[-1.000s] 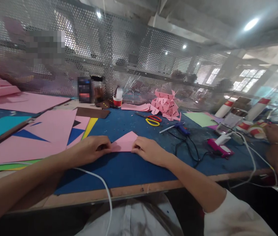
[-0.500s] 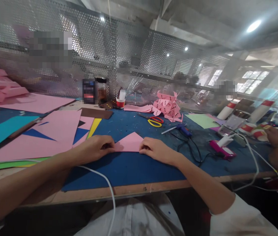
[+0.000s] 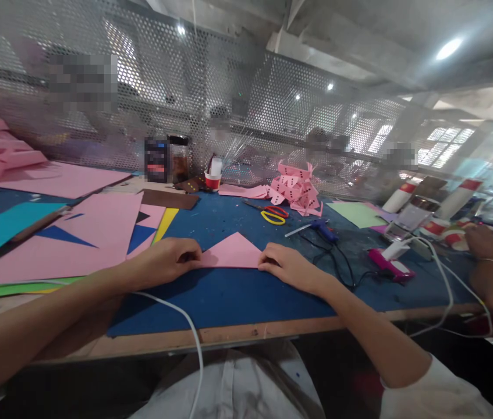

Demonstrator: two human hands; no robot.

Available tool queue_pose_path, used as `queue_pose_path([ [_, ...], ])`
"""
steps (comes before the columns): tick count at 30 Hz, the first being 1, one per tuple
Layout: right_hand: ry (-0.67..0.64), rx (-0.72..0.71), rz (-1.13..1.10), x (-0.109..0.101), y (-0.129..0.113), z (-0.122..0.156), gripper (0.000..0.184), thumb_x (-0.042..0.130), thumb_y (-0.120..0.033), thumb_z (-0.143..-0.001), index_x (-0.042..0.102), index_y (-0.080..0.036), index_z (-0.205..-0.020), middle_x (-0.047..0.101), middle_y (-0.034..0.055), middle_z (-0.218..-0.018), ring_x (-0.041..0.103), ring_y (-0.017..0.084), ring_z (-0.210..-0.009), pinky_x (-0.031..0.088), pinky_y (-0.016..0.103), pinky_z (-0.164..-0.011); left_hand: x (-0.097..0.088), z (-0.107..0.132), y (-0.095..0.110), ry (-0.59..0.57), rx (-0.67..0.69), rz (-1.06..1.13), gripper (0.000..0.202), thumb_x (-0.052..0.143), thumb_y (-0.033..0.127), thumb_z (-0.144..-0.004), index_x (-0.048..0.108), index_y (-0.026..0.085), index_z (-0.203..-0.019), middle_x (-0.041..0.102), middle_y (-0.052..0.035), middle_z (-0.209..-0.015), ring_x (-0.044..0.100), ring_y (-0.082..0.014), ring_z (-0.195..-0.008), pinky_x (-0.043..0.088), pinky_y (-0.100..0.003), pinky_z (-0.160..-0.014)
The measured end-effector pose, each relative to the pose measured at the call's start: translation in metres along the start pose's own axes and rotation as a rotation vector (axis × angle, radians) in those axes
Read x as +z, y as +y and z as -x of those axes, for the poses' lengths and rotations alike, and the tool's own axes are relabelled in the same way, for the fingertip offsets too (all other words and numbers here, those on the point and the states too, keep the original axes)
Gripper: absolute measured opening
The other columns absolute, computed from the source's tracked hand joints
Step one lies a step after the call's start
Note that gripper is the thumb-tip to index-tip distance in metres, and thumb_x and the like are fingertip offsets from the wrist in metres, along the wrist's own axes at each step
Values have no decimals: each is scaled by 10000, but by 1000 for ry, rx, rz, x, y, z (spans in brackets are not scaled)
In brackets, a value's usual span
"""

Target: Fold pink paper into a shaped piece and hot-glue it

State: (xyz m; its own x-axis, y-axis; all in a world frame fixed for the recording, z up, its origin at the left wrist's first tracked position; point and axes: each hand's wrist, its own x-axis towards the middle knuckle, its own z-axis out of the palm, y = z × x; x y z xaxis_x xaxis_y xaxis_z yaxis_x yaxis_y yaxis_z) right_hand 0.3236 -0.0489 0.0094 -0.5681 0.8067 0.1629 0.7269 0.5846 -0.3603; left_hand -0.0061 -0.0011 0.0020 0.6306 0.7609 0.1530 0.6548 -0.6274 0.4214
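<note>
A pink paper folded into a triangle (image 3: 234, 252) lies flat on the blue mat (image 3: 229, 297) in front of me. My left hand (image 3: 168, 260) rests on its left corner with fingers curled and pressed on the fold. My right hand (image 3: 288, 266) presses the right corner, fingers bent down onto the paper's lower edge. Both hands lie on the table, one at each end of the triangle.
Large pink sheets (image 3: 75, 238) and coloured paper lie at left. Yellow-and-red scissors (image 3: 272, 214), a pile of pink folded pieces (image 3: 296, 189), a blue glue gun (image 3: 322, 228) and a pink one (image 3: 388, 265) with cords sit behind. Another person's hand (image 3: 488, 244) works at far right.
My right hand has slid to the right along the paper's lower edge, so more of the pink triangle shows between the hands. The left hand stays on its corner.
</note>
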Motion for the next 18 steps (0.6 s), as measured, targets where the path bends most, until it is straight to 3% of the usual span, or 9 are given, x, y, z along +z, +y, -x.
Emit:
queue_pose_path([
  [18,70,83,-9,0,17,14,148,594,-311,-987,677,-198,-940,639,19,-920,602,155,-848,423,260,-748,-1,0,2,5,-12,-2,278,567,453,-886,697,210,-853,693,-1,-767,591,-154,-675,395,-240,-619],
])
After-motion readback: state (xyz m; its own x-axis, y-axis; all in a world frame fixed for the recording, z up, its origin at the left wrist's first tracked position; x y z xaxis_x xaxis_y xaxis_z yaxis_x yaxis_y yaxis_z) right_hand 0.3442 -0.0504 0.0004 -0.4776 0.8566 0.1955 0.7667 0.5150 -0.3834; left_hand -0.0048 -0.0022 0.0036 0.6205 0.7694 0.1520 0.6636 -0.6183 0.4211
